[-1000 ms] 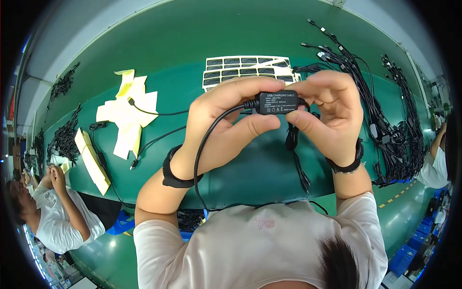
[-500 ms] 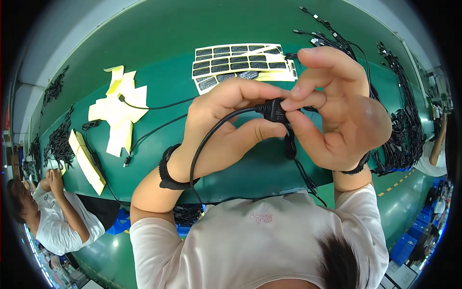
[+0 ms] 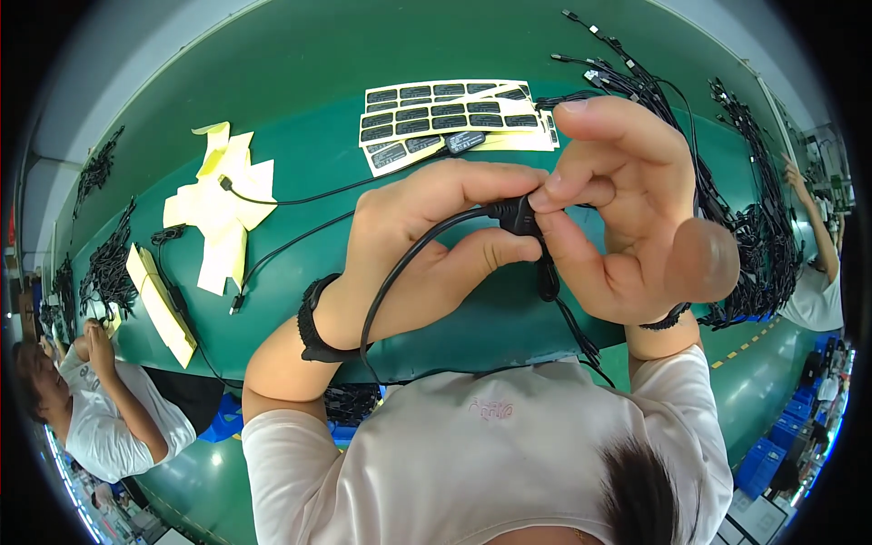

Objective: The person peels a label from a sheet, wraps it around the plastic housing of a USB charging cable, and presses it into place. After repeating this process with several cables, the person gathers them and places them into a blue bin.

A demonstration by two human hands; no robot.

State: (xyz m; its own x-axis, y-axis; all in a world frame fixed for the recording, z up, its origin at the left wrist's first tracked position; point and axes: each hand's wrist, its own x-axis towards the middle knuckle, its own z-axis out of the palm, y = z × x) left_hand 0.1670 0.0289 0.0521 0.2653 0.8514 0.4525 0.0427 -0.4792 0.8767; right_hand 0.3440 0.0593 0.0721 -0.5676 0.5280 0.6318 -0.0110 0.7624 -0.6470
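Note:
My left hand (image 3: 427,245) grips a small black adapter block (image 3: 516,216) between thumb and fingers, and its black cable (image 3: 400,272) loops down past my wrist. My right hand (image 3: 627,218) pinches the same block from the right, palm turned toward the camera and fingers curled over it. A second black cable (image 3: 568,318) hangs below the block. Both hands are raised above the green table (image 3: 291,118). Both wrists carry black bands.
Yellow sheets of black labels (image 3: 454,118) lie behind my hands. Pale yellow backing papers (image 3: 218,209) and loose cables lie at the left. A large pile of black cables (image 3: 745,209) fills the right side. Other people work at the left (image 3: 100,409) and right (image 3: 817,263).
My hands have turned the black block end-on, so its labelled face no longer shows. My right hand has rolled palm-up and come closer to the camera.

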